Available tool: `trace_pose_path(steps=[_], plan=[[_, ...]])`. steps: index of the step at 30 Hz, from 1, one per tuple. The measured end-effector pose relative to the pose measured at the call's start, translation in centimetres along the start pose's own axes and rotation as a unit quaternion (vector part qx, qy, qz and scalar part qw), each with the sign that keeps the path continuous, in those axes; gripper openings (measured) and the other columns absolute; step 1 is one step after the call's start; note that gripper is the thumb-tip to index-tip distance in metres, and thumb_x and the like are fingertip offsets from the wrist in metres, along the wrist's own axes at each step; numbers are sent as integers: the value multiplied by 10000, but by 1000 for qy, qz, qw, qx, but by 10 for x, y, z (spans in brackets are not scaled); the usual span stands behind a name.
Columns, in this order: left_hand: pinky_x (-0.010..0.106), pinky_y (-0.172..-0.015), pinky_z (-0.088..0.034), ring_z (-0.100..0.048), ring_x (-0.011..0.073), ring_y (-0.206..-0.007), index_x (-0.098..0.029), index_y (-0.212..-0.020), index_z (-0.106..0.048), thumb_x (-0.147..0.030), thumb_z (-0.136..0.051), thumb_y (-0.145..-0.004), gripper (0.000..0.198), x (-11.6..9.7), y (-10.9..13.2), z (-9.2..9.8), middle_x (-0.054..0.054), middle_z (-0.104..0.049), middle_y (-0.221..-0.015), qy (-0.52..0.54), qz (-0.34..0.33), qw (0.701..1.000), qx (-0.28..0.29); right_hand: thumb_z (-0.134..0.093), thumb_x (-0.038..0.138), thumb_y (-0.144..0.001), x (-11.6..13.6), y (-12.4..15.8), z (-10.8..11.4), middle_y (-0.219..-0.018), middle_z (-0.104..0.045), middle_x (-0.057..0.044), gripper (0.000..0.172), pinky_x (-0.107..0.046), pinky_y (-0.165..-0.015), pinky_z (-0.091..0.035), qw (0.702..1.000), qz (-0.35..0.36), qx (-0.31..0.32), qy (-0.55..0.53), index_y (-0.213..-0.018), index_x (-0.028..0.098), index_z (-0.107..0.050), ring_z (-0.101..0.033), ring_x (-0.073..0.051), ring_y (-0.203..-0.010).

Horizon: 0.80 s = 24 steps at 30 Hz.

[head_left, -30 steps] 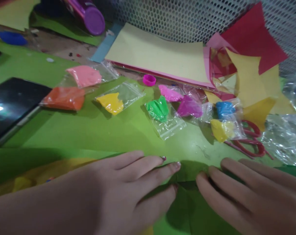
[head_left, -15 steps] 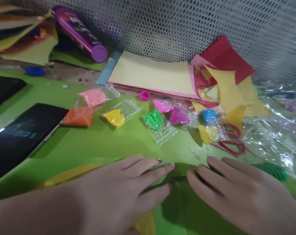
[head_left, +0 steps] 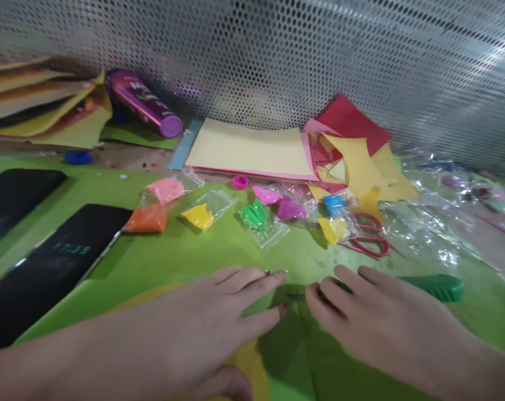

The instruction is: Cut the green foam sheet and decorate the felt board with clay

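My left hand [head_left: 219, 317] lies flat with fingers stretched out, pressing on a dark green piece of paper [head_left: 290, 351] on the light green sheet [head_left: 185, 250]. My right hand [head_left: 378, 323] lies flat beside it, fingers spread, its fingertips on the same green paper. The fingertips of both hands almost meet at a fold in the paper. A yellow sheet [head_left: 244, 362] shows under my left hand. A green tool [head_left: 436, 287] lies just beyond my right hand.
Several small bags of coloured clay [head_left: 256, 214] lie in a row beyond my hands. Red scissors [head_left: 372, 239], a stack of coloured paper [head_left: 248, 147], a purple tube [head_left: 146, 106], crumpled plastic wrap [head_left: 428, 228] and two dark screens [head_left: 47, 267] lie around. A perforated metal wall [head_left: 277, 55] stands behind.
The view has tilted up, showing more of the wall. Both hands have stayed flat on the green paper, drawing slightly closer together.
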<state>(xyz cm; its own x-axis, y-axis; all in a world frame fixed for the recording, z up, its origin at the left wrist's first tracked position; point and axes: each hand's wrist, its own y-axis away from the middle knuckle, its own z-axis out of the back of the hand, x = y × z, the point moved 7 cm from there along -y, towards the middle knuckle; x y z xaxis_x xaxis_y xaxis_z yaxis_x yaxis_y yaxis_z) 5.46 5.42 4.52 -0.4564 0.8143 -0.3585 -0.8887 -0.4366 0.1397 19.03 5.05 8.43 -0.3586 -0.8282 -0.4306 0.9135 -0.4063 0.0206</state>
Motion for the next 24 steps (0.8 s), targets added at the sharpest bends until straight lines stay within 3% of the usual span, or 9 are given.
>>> trace_pose_path(steps=[6, 9, 11, 14, 16, 19, 24], plan=[[656, -1070, -403, -188, 476, -1480, -256, -1494, -423, -602, -619, -897, 717, 4, -2, -2, 212, -104, -1627, 74, 43, 996, 39, -513, 22, -725, -3, 8, 11, -781, -603, -4, 302, -364, -598, -377, 999, -42, -26, -13, -979, 168, -583, -537, -218, -696], [680, -1085, -365, -166, 484, -1482, -282, -1510, -385, -581, -653, -882, 745, 1, 3, -2, 207, -87, -1629, 85, 48, 994, 41, -445, -10, -727, -8, 17, 9, -807, -608, -30, 359, -363, -610, -381, 994, -96, -37, -24, -1030, 142, -565, -569, -218, -712], [669, -1099, -356, -179, 470, -1488, -311, -1486, -427, -535, -686, -875, 701, -2, 6, -2, 183, -99, -1639, 98, 51, 993, 45, -437, -11, -765, -11, 25, 3, -767, -583, -39, 297, -364, -576, -383, 990, -135, -28, -28, -982, 140, -572, -572, -225, -682], [645, -1089, -388, -258, 441, -1473, -339, -1464, -453, -490, -744, -832, 712, -4, 6, -2, 134, -187, -1647, 121, 77, 989, 42, -516, 71, -887, -12, 33, -8, -728, -557, -16, 115, -350, -522, -418, 983, -179, 5, -42, -914, 161, -582, -580, -230, -659], [616, -1066, -427, -334, 417, -1427, -282, -1481, -418, -526, -762, -800, 801, 0, 2, -2, 136, -330, -1592, 135, 116, 984, 22, -603, 145, -937, -12, 37, -14, -750, -569, 1, 24, -320, -526, -467, 976, -208, 37, -56, -927, 164, -593, -600, -215, -680], [551, -1049, -442, -438, 359, -1322, -193, -1449, -409, -484, -777, -803, 799, 10, -7, 2, 148, -495, -1411, 142, 181, 973, -20, -656, 180, -975, -13, 38, -22, -812, -596, 10, 51, -288, -607, -539, 959, -254, 106, -74, -959, 155, -615, -626, -177, -736], [471, -886, -526, -567, 293, -1109, -181, -1301, -511, -450, -725, -855, 563, 21, -17, 6, 108, -552, -1236, 149, 222, 963, -23, -631, 209, -1025, -23, 37, -28, -925, -633, -19, 66, -319, -710, -589, 910, -345, 206, -100, -1034, 145, -637, -653, -179, -829]])
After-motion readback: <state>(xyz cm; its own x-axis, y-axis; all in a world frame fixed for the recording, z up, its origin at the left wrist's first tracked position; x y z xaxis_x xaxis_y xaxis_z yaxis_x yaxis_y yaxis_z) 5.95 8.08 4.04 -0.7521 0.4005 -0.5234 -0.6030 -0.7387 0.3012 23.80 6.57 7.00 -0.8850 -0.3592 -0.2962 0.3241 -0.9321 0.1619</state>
